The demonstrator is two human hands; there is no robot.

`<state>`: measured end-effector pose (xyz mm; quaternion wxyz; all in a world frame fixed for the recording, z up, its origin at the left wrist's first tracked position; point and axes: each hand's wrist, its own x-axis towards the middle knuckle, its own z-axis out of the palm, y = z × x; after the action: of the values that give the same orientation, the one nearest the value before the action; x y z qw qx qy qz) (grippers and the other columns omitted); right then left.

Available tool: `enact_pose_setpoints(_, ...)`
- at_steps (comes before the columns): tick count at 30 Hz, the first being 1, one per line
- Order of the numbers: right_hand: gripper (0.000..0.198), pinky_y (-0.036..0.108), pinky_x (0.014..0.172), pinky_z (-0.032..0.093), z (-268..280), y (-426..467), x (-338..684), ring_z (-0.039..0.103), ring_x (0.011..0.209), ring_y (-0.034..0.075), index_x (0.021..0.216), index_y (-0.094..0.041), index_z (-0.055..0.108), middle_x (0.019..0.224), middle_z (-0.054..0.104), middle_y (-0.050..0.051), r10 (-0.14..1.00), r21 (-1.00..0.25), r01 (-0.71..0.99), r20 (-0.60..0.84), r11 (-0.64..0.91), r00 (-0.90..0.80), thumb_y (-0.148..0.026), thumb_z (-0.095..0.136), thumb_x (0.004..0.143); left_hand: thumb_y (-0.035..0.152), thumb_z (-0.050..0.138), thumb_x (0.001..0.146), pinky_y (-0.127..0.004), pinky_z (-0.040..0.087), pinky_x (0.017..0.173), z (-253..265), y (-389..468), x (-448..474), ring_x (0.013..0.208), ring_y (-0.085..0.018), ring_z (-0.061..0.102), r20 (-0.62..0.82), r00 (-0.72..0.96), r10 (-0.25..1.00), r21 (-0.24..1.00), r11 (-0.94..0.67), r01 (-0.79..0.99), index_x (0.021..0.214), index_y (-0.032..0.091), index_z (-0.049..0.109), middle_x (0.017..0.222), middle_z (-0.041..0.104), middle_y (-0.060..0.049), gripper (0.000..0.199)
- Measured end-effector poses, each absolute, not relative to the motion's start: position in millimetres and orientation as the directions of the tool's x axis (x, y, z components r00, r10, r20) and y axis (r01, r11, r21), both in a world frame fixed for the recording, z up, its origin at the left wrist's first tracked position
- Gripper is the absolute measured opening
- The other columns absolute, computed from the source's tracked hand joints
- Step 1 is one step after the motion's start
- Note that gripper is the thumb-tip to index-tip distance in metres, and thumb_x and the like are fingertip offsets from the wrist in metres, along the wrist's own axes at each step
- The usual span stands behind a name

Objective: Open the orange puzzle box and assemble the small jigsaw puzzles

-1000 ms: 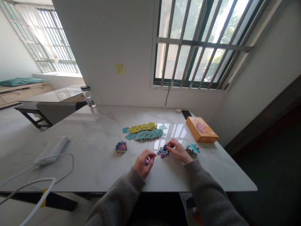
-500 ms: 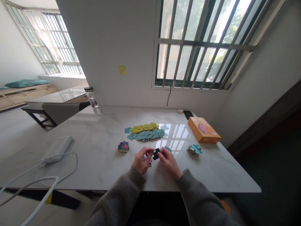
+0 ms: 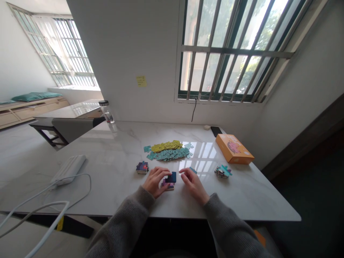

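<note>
My left hand (image 3: pixel 156 181) grips a dark blue puzzle piece (image 3: pixel 171 177) between thumb and fingers. Just below that piece, partly hidden by it, lies a small stack of purple puzzle pieces (image 3: pixel 170 186). My right hand (image 3: pixel 192 183) is apart from it on the right, fingers parted and nothing held. A blue puzzle piece (image 3: pixel 192 170) shows just behind the right fingers. Left of my left hand is a stack of dark puzzle pieces (image 3: pixel 142 167). Farther back lie a yellow row of pieces (image 3: pixel 166 146) and a teal row of pieces (image 3: pixel 172 154).
On the right stand a stack of teal and white pieces (image 3: pixel 223 171) and an orange box (image 3: pixel 234 148), with a black phone (image 3: pixel 216 131) behind. At left are a white power strip (image 3: pixel 68 170) with cables and a clear bottle (image 3: pixel 107 113) by the table's far edge.
My right hand has let go of the dark piece and drawn slightly away. My left hand now holds it alone, having moved left, over the purple stack.
</note>
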<state>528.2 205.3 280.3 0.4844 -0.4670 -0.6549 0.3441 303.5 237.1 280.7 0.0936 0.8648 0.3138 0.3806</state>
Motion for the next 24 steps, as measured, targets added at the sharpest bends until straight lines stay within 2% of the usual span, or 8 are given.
enact_pose_setpoints(2,0.026,0.029,0.06,0.04,282,206,535,0.046,0.063,0.015,0.106,-0.023,0.059,0.069,0.048,-0.002,0.934,-0.874,0.347,0.357,0.34,-0.018,-0.044,0.049,0.096,0.025,0.067,0.083,-0.042,0.045,0.094,276,239,296,0.105,-0.026,0.057,0.557,0.506,0.658,0.434,-0.75,0.499,0.103,0.023,0.065,0.11,0.068,-0.008,0.021)
enact_pose_setpoints(5,0.023,0.03,0.063,0.043,283,211,550,0.05,0.063,0.016,0.106,-0.022,0.059,0.071,0.053,-0.001,0.913,-0.811,0.466,0.407,0.354,0.015,-0.038,0.047,0.096,0.028,0.066,0.083,-0.042,0.043,0.094,267,238,290,0.104,-0.025,0.057,0.506,0.503,0.701,0.469,-0.713,0.522,0.095,0.023,0.065,0.108,0.067,-0.007,0.012)
enact_pose_setpoints(12,0.021,0.038,0.08,0.047,274,227,586,0.057,0.084,0.022,0.097,-0.02,0.064,0.087,0.059,0.007,0.898,-0.6,0.732,0.438,0.321,-0.035,-0.028,0.045,0.092,0.027,0.068,0.077,-0.038,0.041,0.088,260,235,295,0.101,-0.026,0.055,0.405,0.56,0.723,0.44,-0.691,0.574,0.092,0.022,0.062,0.106,0.065,-0.006,0.018)
enact_pose_setpoints(16,0.021,0.04,0.087,0.045,269,225,589,0.057,0.097,0.026,0.102,-0.022,0.065,0.1,0.06,0.01,0.907,-0.453,0.848,0.415,0.275,-0.072,-0.036,0.054,0.091,0.026,0.069,0.074,-0.038,0.04,0.087,260,235,296,0.1,-0.026,0.055,0.402,0.583,0.706,0.416,-0.708,0.571,0.093,0.023,0.062,0.106,0.065,-0.005,0.021)
enact_pose_setpoints(19,0.028,0.041,0.088,0.043,269,221,585,0.055,0.101,0.029,0.108,-0.024,0.064,0.106,0.061,0.009,0.918,-0.356,0.903,0.387,0.24,-0.091,-0.044,0.062,0.087,0.026,0.068,0.076,-0.038,0.04,0.087,262,235,295,0.099,-0.026,0.056,0.408,0.597,0.69,0.422,-0.723,0.547,0.092,0.023,0.062,0.105,0.065,-0.005,0.018)
enact_pose_setpoints(24,0.029,0.041,0.086,0.041,269,217,583,0.055,0.103,0.029,0.109,-0.026,0.064,0.107,0.063,0.009,0.926,-0.316,0.921,0.364,0.226,-0.103,-0.044,0.063,0.088,0.025,0.067,0.076,-0.041,0.042,0.087,265,235,295,0.1,-0.027,0.057,0.371,0.611,0.699,0.402,-0.714,0.573,0.095,0.022,0.061,0.106,0.064,-0.007,0.02)
